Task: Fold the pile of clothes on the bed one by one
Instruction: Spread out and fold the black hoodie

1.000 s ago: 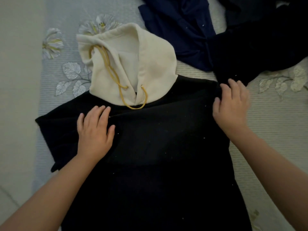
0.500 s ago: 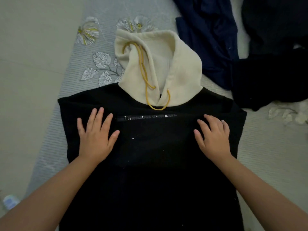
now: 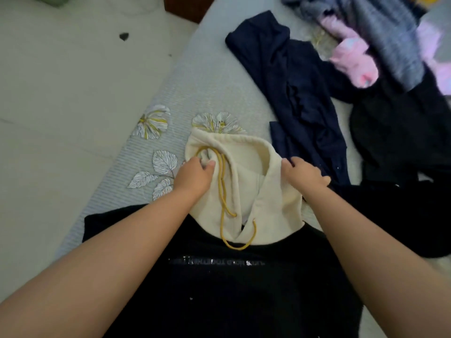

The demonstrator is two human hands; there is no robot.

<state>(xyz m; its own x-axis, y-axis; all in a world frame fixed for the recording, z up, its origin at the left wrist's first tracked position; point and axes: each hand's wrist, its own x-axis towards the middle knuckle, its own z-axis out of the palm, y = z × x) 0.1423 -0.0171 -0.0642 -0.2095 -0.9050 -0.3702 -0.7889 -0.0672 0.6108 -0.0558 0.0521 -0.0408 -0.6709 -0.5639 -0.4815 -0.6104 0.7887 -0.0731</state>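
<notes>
A black hoodie [image 3: 227,284] lies flat on the bed in front of me, a line of small print across its chest. Its cream hood [image 3: 246,172] points away from me, and a yellow drawstring [image 3: 222,206] loops down over it. My left hand [image 3: 195,176] grips the hood's left edge near the drawstring. At the hood's right edge, my right hand [image 3: 302,174] curls its fingers over the fabric. Both forearms stretch across the black body.
A navy garment [image 3: 300,93] lies spread beyond the hood. To the right is a heap with a black piece [image 3: 400,132], a pink piece [image 3: 353,59] and a grey knit [image 3: 385,32]. The floral bedsheet [image 3: 156,123] ends at its left edge beside the pale floor [image 3: 61,93].
Both hands left the black chest, where they lay flat, and moved up to grip the two sides of the cream hood. The view has lifted, showing more of the clothes pile.
</notes>
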